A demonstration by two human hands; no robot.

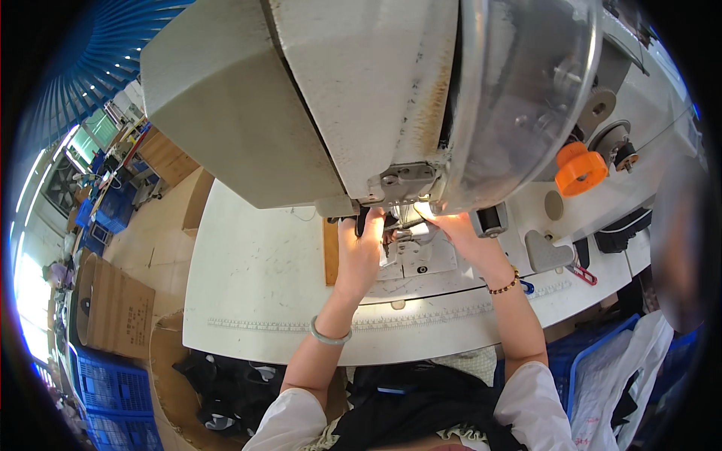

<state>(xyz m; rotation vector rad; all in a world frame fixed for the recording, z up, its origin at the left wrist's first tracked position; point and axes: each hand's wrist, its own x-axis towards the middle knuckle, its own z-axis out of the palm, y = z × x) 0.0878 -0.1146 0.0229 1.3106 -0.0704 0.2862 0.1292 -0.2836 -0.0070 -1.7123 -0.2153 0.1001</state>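
A large pale sewing machine (368, 98) fills the upper middle, its lit needle area and metal presser foot (410, 231) low under the head. At the left of the presser foot, my left hand (359, 255) is closed on a small black piece (364, 219) that looks like fabric. My right hand (462, 234) reaches in from the other side, fingers drawn together and pointing at the needle area. The machine head partly covers its fingertips, so what they hold cannot be made out. Both wrists rest low over the white sewing table (256, 278).
A ruler strip (391, 322) runs along the table's near edge. To the right are an orange knob (580, 169), red-handled snips (583, 275) and black material (624, 231). Below stand a carton (167, 368) with black pieces and a blue crate (594, 353). A blue fan (98, 60) is upper left.
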